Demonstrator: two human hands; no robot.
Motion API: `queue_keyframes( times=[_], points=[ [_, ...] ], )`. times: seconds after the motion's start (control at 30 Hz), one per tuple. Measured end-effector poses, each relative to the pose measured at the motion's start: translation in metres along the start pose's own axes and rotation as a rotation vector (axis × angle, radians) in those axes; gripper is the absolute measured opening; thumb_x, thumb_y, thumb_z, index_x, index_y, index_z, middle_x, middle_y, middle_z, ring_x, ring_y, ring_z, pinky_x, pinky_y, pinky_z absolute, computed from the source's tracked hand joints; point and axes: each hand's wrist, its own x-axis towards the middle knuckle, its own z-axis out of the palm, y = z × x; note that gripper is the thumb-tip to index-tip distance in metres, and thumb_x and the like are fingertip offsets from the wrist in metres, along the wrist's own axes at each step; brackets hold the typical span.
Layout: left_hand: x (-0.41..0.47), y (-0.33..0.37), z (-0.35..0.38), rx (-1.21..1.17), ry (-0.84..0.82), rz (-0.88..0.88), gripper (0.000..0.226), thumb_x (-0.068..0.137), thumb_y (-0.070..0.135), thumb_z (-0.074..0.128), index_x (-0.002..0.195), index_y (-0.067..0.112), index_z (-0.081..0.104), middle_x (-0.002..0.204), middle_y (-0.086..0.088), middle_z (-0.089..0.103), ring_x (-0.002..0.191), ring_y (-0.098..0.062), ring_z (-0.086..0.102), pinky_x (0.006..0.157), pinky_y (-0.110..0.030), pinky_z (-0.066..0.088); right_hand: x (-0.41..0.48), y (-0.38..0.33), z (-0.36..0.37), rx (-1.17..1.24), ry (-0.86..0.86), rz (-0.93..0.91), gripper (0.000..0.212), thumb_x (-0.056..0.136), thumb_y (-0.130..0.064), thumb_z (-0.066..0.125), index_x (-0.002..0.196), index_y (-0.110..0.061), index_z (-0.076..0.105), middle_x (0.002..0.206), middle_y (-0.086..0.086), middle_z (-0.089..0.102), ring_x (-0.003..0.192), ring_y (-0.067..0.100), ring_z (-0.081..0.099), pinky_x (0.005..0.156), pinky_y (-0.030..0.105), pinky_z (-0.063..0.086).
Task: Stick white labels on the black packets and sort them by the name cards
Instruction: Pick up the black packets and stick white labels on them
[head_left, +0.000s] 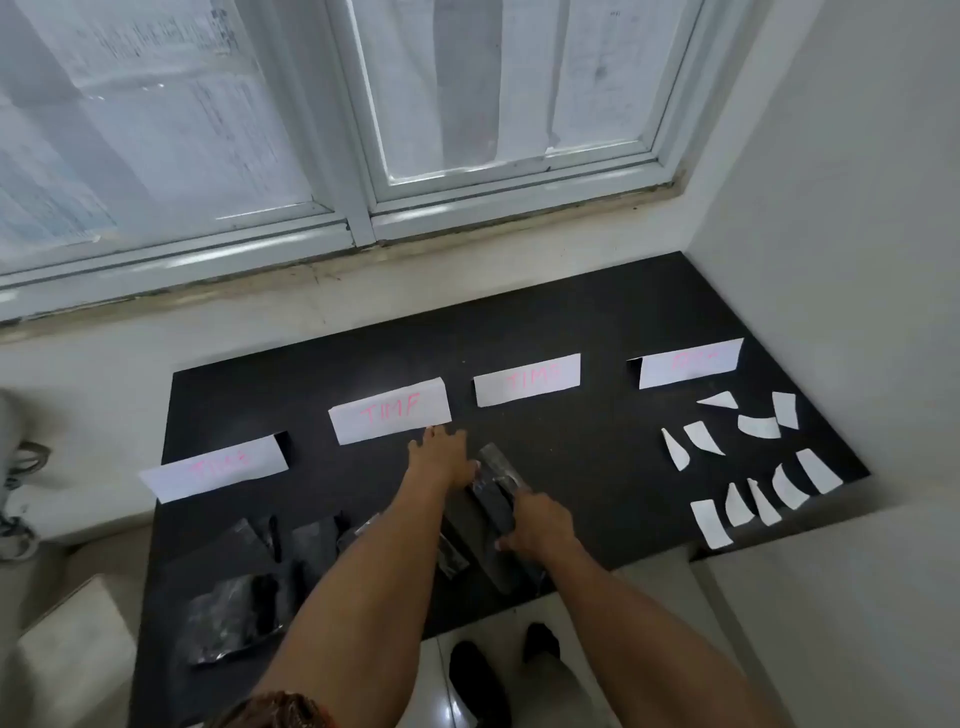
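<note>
Head view of the sorting layout. At far left, the first name card (213, 467) stands folded on the desk (597, 457). A heap of black packets (244, 577) lies in front of it near the front edge, probably as unsorted stock, since no white shows on them. The second name card (389, 410) stands just behind the left hand (441, 457). That hand reaches forward with fingers straight and spread, its grip wide and holding nothing; it appears to steady the work area or mark this card's place. Just right of it lies one packet (496, 467), lengthwise toward the cards. The right hand (540, 525) has its grip closed round the packet's near end, likely to position it for labelling or sorting. The third name card (527, 379) and fourth name card (685, 364) complete the back row; their pink lettering is too blurred to read. At far right, white labels (758, 426) are spread singly, well apart from the packets, so each can be picked up separately.
</note>
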Motion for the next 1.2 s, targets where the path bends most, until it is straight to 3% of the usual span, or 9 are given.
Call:
queue_keyframes(
  times=[0.2,0.37,0.47,0.67,0.73,0.8,0.97,1.03,1.2],
  points=[
    [0.003,-0.005,0.006,-0.012,-0.009,-0.02,0.064,0.094,0.046,0.05,0.148,0.02,0.029,0.155,-0.017,0.024,0.145,-0.033,0.017,0.114,-0.056,0.019,-0.004,0.0,0.015,0.002,0.074,0.011,0.055,0.078,-0.02,0.069,0.127,-0.013,0.045,0.124,0.011,0.057,0.111,0.029,0.06,0.09,0.036,0.05],
    [0.002,-0.002,0.005,-0.021,0.014,-0.029,0.062,0.094,0.044,0.05,0.147,0.018,0.031,0.153,-0.017,0.027,0.144,-0.034,0.021,0.114,-0.056,0.021,-0.002,0.004,0.014,0.065,0.091,-0.008,0.077,0.071,-0.028,0.075,0.136,-0.014,0.036,0.126,0.011,0.055,0.112,0.03,0.058,0.092,0.036,0.049],
    [-0.002,0.003,0.001,-0.077,0.031,-0.036,0.06,0.094,0.043,0.05,0.145,0.017,0.033,0.15,-0.017,0.032,0.141,-0.034,0.027,0.113,-0.056,0.022,-0.002,0.005,0.009,0.166,0.146,0.003,0.077,0.07,-0.036,0.075,0.133,-0.014,0.036,0.12,0.011,0.059,0.109,0.03,0.059,0.089,0.035,0.049],
    [0.003,0.031,-0.007,-0.62,0.047,-0.062,0.06,0.095,0.047,0.047,0.141,0.008,0.039,0.145,-0.018,0.044,0.131,-0.034,0.044,0.109,-0.043,0.036,0.002,0.005,-0.028,0.402,0.388,-0.043,0.053,0.067,-0.043,0.076,0.098,-0.02,0.039,0.098,0.003,0.059,0.088,0.023,0.06,0.071,0.034,0.048],
    [0.002,0.046,-0.013,-0.761,0.037,-0.027,0.046,0.096,0.042,0.049,0.128,0.01,0.054,0.134,-0.016,0.055,0.121,-0.032,0.053,0.106,-0.042,0.041,0.002,0.005,-0.042,0.451,0.434,-0.056,0.05,0.067,-0.047,0.075,0.09,-0.022,0.038,0.09,0.0,0.057,0.079,0.019,0.058,0.067,0.034,0.049],
    [0.005,0.058,-0.017,-0.861,0.046,-0.004,0.028,0.093,0.029,0.057,0.115,0.01,0.059,0.118,-0.012,0.063,0.106,-0.028,0.059,0.099,-0.042,0.048,0.002,0.009,-0.051,0.479,0.472,-0.058,0.047,0.068,-0.048,0.071,0.088,-0.023,0.038,0.087,-0.001,0.058,0.076,0.018,0.059,0.067,0.037,0.053],
    [0.017,0.086,-0.024,-1.05,0.028,-0.01,0.031,0.089,0.003,0.059,0.12,0.006,0.054,0.11,-0.018,0.062,0.098,-0.034,0.063,0.084,-0.045,0.057,-0.002,0.03,-0.064,0.498,0.549,-0.026,0.035,0.072,-0.04,0.066,0.084,-0.023,0.038,0.08,-0.002,0.057,0.069,0.019,0.056,0.059,0.035,0.046],
    [0.022,0.098,-0.025,-1.063,0.018,0.002,0.03,0.09,0.002,0.057,0.12,0.006,0.054,0.111,-0.019,0.061,0.098,-0.036,0.063,0.083,-0.047,0.057,-0.002,0.039,-0.068,0.489,0.57,-0.023,0.035,0.073,-0.04,0.066,0.086,-0.023,0.039,0.081,-0.002,0.058,0.072,0.02,0.058,0.063,0.039,0.051],
    [0.041,0.124,-0.026,-1.074,0.017,0.006,0.027,0.092,0.008,0.055,0.12,0.01,0.054,0.113,-0.019,0.064,0.098,-0.035,0.065,0.078,-0.05,0.059,0.003,0.068,-0.083,0.462,0.594,-0.039,0.035,0.079,-0.045,0.067,0.093,-0.022,0.044,0.087,-0.004,0.061,0.079,0.016,0.059,0.066,0.031,0.048]
  ],
)
